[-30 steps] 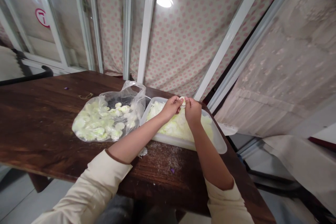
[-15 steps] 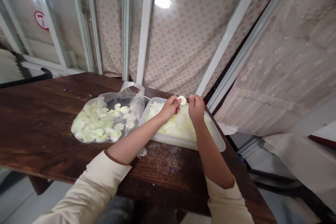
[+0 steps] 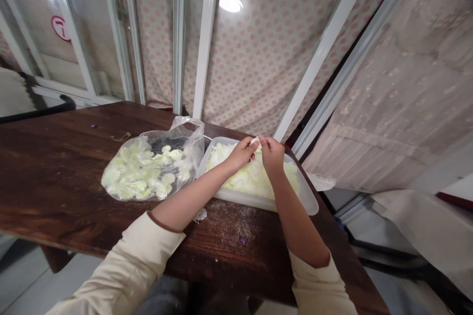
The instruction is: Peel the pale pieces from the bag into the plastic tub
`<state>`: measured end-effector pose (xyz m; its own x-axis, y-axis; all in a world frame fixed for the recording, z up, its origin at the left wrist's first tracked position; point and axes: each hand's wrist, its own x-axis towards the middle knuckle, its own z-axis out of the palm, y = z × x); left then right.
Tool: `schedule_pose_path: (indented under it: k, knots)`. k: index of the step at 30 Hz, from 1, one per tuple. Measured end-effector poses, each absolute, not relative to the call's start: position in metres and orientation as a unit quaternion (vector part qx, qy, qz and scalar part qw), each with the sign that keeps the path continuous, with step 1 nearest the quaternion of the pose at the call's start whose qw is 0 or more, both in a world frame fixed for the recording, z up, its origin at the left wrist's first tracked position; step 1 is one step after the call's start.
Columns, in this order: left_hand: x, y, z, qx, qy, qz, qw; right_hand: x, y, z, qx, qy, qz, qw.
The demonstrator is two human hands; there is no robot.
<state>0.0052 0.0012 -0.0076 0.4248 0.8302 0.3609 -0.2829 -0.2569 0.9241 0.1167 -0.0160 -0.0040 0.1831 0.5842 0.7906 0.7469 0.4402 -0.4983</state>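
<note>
Between my two hands, over the far part of the tray, is a small pale flower-shaped piece (image 3: pixel 256 142) with a scalloped edge. My left hand (image 3: pixel 240 154) pinches it between thumb and fingers. The fingertips of my right hand (image 3: pixel 272 155) close on its right side, and both hands cover much of it. Below them the translucent plastic tray (image 3: pixel 310 199) holds a heap of pale yellow-white petal-like pieces (image 3: pixel 251 177). To the left lies a clear plastic bag (image 3: pixel 190 140) with many similar scalloped pieces (image 3: pixel 127 177) inside.
The dark wooden table (image 3: pixel 55 167) bears white specks (image 3: pixel 236 221) and a purple scrap (image 3: pixel 242 240) near the tray. One loose pale piece (image 3: pixel 200 215) lies by my left forearm. A thin tan loop (image 3: pixel 121 137) sits behind the bag. Dotted curtain (image 3: pixel 251 64) hangs behind window frames.
My right hand has moved left, from beside the flower-shaped piece to touching it. The piece now shows less of its face. My left hand has stayed nearly in place.
</note>
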Motion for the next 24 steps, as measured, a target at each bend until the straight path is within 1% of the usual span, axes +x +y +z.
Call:
schedule_pose_path:
  k: [3,6,10,12,16,19,21,24]
  knots:
    - [0.005,0.003,-0.008,0.615,0.213,0.503,0.569,0.117,-0.017,-0.003,-0.545,-0.622,-0.116,0.551]
    - [0.006,0.004,-0.008,0.595,0.210,0.530,0.566,0.122,-0.017,-0.001,-0.551,-0.599,-0.134,0.566]
    - [0.006,0.006,-0.007,0.554,0.230,0.557,0.574,0.127,-0.014,0.000,-0.516,-0.581,-0.075,0.625]
    - [0.006,0.005,-0.006,0.536,0.244,0.560,0.582,0.125,-0.013,-0.001,-0.502,-0.589,-0.055,0.631]
    - [0.006,0.004,-0.006,0.560,0.235,0.532,0.590,0.119,-0.015,-0.003,-0.505,-0.616,-0.106,0.596]
    - [0.006,0.003,-0.007,0.550,0.220,0.497,0.634,0.116,-0.017,-0.003,-0.504,-0.636,-0.151,0.565]
    - [0.006,0.003,-0.006,0.534,0.212,0.499,0.649,0.115,-0.018,-0.003,-0.502,-0.646,-0.166,0.550]
    - [0.005,0.002,-0.006,0.552,0.209,0.511,0.625,0.114,-0.019,-0.002,-0.506,-0.645,-0.172,0.545]
